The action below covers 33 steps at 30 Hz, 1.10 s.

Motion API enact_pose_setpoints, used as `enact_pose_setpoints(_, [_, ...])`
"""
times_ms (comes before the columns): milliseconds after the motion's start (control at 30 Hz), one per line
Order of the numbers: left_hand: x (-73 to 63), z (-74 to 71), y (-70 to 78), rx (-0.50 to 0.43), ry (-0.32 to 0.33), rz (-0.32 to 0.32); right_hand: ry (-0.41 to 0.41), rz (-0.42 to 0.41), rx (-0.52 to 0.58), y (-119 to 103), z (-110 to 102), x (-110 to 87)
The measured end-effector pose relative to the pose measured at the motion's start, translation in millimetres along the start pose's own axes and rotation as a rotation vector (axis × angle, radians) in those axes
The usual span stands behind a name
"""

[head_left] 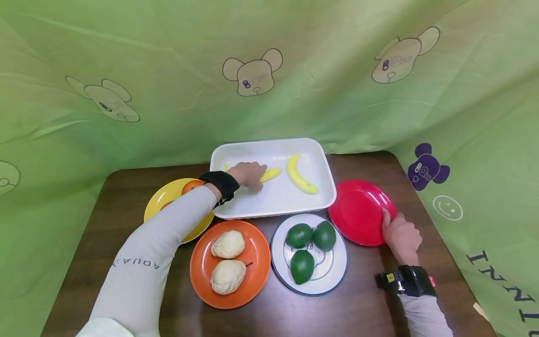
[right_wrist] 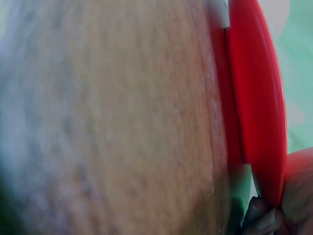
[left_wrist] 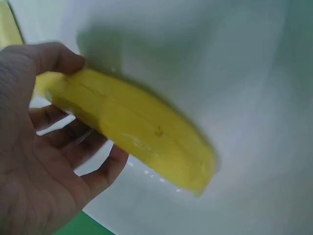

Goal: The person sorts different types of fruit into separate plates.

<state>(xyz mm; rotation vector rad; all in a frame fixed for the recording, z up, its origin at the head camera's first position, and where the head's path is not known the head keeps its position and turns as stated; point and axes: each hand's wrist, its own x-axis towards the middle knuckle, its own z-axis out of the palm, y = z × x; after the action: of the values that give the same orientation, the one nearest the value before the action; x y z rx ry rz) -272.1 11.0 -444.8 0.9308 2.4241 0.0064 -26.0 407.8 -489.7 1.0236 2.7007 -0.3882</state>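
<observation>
My left hand (head_left: 250,175) is inside the white tray (head_left: 273,201) and grips a yellow banana (left_wrist: 132,122) near one end, thumb on one side and fingers on the other. A second banana (head_left: 301,175) lies in the tray to the right. Beyond my left wrist a bit of another yellow thing (head_left: 226,166) shows, mostly hidden. My right hand (head_left: 402,236) holds the right rim of a red plate (head_left: 358,213), thumb over the edge. In the right wrist view the plate's edge (right_wrist: 259,98) appears side-on, with the fingertips at its lower end.
An orange plate (head_left: 258,243) bears two cream pear-shaped fruits (head_left: 228,276). Dark green oval fruits (head_left: 302,267) lie on a white plate (head_left: 332,264). Under my left forearm, a yellow plate (head_left: 157,199) carries orange fruit (head_left: 191,186). Green cloth (head_left: 316,117) hangs behind the brown table (head_left: 113,220).
</observation>
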Motion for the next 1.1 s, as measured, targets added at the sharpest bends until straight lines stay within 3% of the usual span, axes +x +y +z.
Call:
enact_pose_setpoints(167, [-1.2,-9.5,11.5,-0.028,0.061,0.087,0.022,-0.015,0.015,-0.1,4.8,0.5])
enact_pose_setpoints(333, [-9.5,-32.5,40.5,-0.013,0.184,0.22,0.046,-0.035,0.023,-2.0,7.3,3.1])
enact_pose_setpoints(467, [-9.7,-46.7,76.2,0.041,0.271,0.348,0.036,-0.031,0.026,-5.1,7.0,3.2])
enact_pose_setpoints(667, [1.9,-47.9,153.3,0.151,0.388,0.647,0.012,-0.027,0.024,-7.9,4.1,-0.2])
enact_pose_setpoints(733, [7.8,-45.3,179.4,0.214,0.377,0.755,0.02,-0.034,0.031,-7.0,3.5,-2.2])
enact_pose_setpoints(800, [14.1,-41.8,202.2,0.29,0.321,0.84,0.038,-0.05,0.047,-5.5,3.1,-4.6])
enact_pose_setpoints(900, [23.7,-35.1,228.9,0.385,0.207,0.904,0.033,-0.065,0.079,-3.6,4.0,-8.7])
enact_pose_setpoints(967, [28.9,-29.4,241.2,0.437,0.131,0.9,0.019,-0.068,0.083,-4.2,4.6,-10.6])
enact_pose_setpoints(1100, [35.6,-17.8,251.6,0.559,0.069,0.826,0.019,-0.051,0.05,-9.3,6.1,-11.6])
